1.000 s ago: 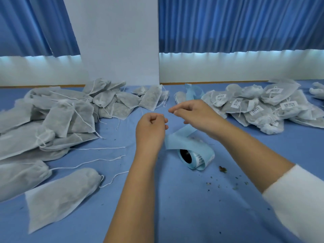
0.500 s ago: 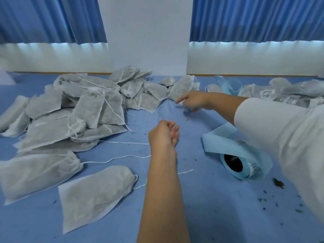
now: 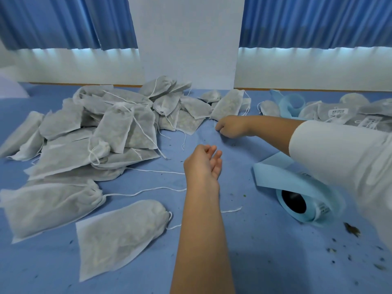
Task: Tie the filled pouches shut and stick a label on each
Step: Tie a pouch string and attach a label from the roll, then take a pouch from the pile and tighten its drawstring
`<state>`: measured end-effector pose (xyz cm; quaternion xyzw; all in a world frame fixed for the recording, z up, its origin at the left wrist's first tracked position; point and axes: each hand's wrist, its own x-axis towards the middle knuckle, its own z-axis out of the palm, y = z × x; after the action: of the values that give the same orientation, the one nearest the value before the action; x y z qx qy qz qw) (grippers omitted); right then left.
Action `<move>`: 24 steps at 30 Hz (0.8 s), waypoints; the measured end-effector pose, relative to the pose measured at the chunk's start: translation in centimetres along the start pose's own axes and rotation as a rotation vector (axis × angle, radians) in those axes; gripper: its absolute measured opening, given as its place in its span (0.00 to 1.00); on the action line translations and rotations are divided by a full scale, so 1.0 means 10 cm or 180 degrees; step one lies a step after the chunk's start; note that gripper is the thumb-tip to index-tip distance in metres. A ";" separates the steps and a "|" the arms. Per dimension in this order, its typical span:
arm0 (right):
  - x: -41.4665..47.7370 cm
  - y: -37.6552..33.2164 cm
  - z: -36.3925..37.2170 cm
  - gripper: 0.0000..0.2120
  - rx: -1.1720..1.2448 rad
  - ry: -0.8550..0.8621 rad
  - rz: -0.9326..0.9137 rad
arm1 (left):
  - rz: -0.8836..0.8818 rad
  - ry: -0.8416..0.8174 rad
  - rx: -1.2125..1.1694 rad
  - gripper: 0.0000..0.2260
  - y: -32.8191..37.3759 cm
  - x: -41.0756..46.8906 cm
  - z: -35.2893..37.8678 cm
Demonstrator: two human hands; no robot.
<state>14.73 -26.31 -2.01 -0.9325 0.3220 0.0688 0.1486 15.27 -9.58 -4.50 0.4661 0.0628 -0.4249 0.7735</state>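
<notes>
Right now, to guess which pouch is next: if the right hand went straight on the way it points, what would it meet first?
Probably the flat pouch just left of the right hand. A drawstring by its knuckles may come sooner; depth is unclear.

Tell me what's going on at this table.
A person is working through filled pouches on a blue table. The right hand, fingers curled, is stretched out to a pouch at the right end of the unlabelled pile; whether it grips anything is unclear. The left hand hangs open above the table, holding nothing. The label roll lies by the right arm, and labelled pouches sit far right.
</notes>
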 end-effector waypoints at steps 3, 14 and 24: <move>-0.17 -0.01 -0.09 0.12 0.0495 -0.0382 -0.0225 | -0.0005 -0.0009 -0.0043 0.06 0.00 0.00 0.00; -0.92 0.09 -0.72 0.17 0.2266 -0.1499 -0.0991 | 0.2030 -0.0154 0.1974 0.17 -0.02 -0.06 0.03; -1.42 0.33 -0.93 0.19 0.4288 -0.0913 -0.1381 | 0.2428 -0.0335 0.3498 0.11 -0.06 -0.21 -0.01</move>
<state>1.89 -23.51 9.22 -0.6630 0.0794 -0.0539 0.7424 13.50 -8.37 -3.87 0.7604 -0.3695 -0.1142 0.5218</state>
